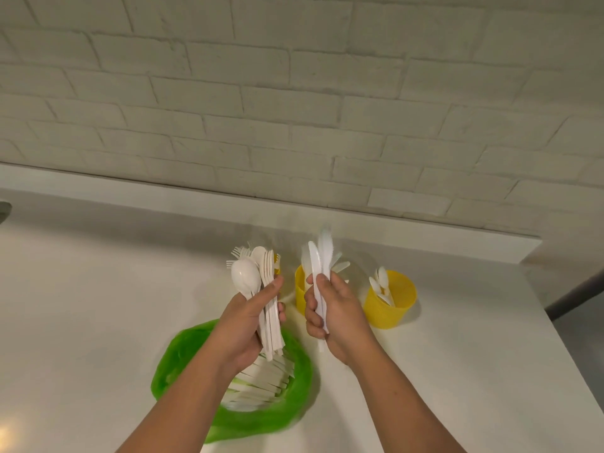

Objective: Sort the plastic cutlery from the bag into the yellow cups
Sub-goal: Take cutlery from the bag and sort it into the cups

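Your left forearm (183, 403) and right forearm (405, 400) slant inward from the bottom edge, both bare. Your left hand (245, 325) is raised, its fingers (281, 313) curled round a bundle of spoons and forks (245, 274), with the thumb pressed across the front. Your right hand (343, 315) is just beside it, not touching. Its fingers (312, 323) wrap round a few knives (315, 259) held upright, with the thumb laid against the handles. Both wrists look roughly straight.
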`<state>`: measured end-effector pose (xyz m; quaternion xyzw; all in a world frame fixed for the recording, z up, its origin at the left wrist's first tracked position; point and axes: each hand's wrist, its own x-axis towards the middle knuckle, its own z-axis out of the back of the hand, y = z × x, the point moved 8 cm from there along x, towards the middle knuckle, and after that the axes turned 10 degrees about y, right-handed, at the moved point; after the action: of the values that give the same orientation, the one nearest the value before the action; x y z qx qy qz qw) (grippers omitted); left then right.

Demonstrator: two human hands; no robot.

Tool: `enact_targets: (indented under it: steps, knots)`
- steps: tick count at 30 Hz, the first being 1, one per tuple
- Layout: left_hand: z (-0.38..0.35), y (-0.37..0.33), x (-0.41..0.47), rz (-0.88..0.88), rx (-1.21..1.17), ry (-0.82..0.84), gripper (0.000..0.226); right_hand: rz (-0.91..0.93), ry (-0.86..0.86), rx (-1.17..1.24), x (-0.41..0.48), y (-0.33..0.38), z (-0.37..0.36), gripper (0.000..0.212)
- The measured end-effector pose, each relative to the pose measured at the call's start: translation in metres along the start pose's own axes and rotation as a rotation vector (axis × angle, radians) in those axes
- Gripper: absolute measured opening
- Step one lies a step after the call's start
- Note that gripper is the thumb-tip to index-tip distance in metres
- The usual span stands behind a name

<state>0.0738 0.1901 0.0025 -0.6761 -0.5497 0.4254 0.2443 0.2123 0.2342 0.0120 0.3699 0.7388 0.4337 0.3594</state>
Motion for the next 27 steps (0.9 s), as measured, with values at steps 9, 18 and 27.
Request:
enact_targets:
  steps: [9,18,27]
  knots:
    - [-0.005,-0.004,0.002,-0.034,-0.02,0.005,0.035,0.329,-0.233,-0.374,0.03,0.038,0.024,0.022]
    - [-0.022,-0.001,0.008,-0.052,-0.023,0.047,0.035,0.382,-0.293,-0.611,0.077,0.027,0.036,0.007]
    - [-0.027,-0.006,0.009,-0.045,0.0,0.097,0.039,0.321,-0.342,-0.562,0.08,0.018,0.042,0.03]
